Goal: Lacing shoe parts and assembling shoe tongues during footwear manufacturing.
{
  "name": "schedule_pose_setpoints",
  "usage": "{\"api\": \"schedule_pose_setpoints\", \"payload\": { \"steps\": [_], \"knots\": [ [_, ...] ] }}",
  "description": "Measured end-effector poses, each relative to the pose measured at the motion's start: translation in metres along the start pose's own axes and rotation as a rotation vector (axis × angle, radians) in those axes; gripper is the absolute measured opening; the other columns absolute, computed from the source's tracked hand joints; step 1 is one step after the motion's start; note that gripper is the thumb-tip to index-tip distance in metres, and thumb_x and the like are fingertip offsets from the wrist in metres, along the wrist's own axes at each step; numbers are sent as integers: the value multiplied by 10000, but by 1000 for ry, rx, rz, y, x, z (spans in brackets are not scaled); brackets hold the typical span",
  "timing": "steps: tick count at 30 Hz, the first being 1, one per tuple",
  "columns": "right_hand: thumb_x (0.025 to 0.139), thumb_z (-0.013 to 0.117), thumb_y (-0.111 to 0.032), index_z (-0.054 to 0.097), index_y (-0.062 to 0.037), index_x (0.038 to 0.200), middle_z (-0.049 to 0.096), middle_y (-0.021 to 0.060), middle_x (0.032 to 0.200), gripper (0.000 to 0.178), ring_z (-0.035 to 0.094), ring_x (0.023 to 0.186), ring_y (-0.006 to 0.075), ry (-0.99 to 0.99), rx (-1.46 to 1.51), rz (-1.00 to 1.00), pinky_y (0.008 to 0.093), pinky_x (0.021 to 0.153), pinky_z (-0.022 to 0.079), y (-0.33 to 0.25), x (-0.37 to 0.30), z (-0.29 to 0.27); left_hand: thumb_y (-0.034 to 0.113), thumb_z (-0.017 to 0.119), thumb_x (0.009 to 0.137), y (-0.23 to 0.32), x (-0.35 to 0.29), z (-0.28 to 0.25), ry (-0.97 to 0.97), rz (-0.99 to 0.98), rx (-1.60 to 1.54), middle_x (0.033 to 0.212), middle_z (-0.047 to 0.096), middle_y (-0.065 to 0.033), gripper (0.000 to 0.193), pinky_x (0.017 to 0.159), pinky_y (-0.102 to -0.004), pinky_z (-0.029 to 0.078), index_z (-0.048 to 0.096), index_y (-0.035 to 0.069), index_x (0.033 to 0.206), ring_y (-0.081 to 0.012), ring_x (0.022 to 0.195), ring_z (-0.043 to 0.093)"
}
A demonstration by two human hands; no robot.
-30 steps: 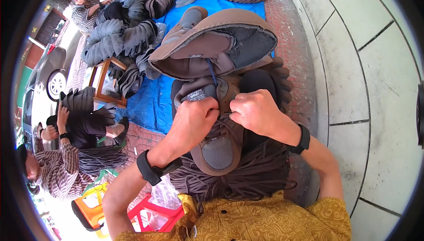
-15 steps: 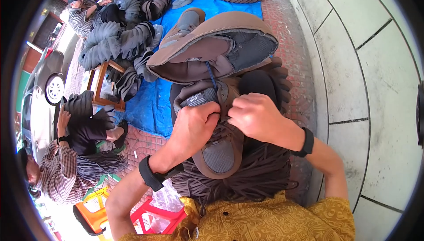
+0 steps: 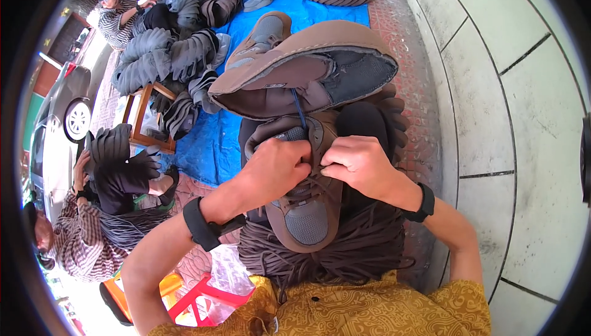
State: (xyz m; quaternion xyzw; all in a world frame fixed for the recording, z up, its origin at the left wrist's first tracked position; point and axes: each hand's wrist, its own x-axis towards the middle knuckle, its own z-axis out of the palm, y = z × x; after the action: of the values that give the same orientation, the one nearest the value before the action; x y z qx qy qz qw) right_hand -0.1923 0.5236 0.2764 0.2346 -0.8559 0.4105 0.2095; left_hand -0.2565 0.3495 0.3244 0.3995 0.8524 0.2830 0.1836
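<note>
A brown and grey shoe upper (image 3: 306,222), toe toward me, lies across my lap over a bundle of dark brown laces (image 3: 351,240). My left hand (image 3: 275,168) is closed on its left side, covering much of the tongue. On the opposite side, my right hand (image 3: 360,162) pinches at the eyelet flap, where a brown shoelace (image 3: 300,194) runs through the lower eyelets. The lace end between the fingertips is mostly hidden. Joined by a dark blue cord (image 3: 298,107), another upper (image 3: 305,68) sits beyond with its open underside toward me.
A blue tarp (image 3: 212,151) holds stacks of uppers (image 3: 166,56). One wooden stool (image 3: 144,114) stands left of it. Co-workers (image 3: 80,237) handle uppers on the left. A red plastic stool (image 3: 206,299) is by my left elbow; a tiled wall (image 3: 492,120) rises right.
My left hand has moved slightly up and now covers more of the tongue and its label. The left elbow has swung outward. My right hand stays near the eyelets, its fingertips a little lower.
</note>
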Motion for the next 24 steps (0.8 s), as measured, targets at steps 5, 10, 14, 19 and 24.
{"api": "schedule_pose_setpoints", "payload": {
  "steps": [5, 10, 14, 19, 24],
  "knots": [
    [632, 652, -71, 505, -62, 658, 499, 56, 599, 149, 537, 565, 239, 26, -88, -9, 342, 525, 436, -3, 4, 4, 66, 550, 714, 4, -2, 2, 57, -56, -107, 630, 559, -224, 88, 569, -415, 456, 571, -1, 766, -374, 627, 575],
    [620, 668, -69, 516, -57, 715, 539, 53, 626, 180, 558, 588, 227, 55, -136, -107, 329, 538, 442, -5, 3, 6, 95, 549, 709, -1, 0, 5, 53, 41, 54, 636, 572, -212, 121, 589, -435, 460, 580, -14, 749, -367, 624, 579],
    [591, 699, -107, 582, -66, 865, 581, 65, 679, 300, 573, 606, 229, 12, -11, 32, 339, 562, 449, -13, 12, -2, 127, 547, 707, -7, 2, 5, 7, 44, 65, 644, 577, -214, 148, 602, -440, 463, 580, -17, 710, -369, 631, 580],
    [529, 729, -196, 624, -80, 898, 542, 32, 712, 401, 539, 719, 201, -103, -313, -91, 303, 619, 429, -18, 25, -15, 138, 547, 719, 0, -13, -32, -235, -102, -125, 591, 586, -152, 166, 524, -357, 466, 608, -13, 754, -268, 535, 593],
    [527, 689, -150, 598, -80, 725, 512, 5, 728, 229, 513, 700, 176, -6, -290, -348, 303, 596, 416, -26, 31, 8, 96, 536, 777, 3, -37, -40, -246, -396, -555, 613, 567, -38, 123, 451, -226, 408, 595, 1, 829, -88, 489, 522]
  ]
}}
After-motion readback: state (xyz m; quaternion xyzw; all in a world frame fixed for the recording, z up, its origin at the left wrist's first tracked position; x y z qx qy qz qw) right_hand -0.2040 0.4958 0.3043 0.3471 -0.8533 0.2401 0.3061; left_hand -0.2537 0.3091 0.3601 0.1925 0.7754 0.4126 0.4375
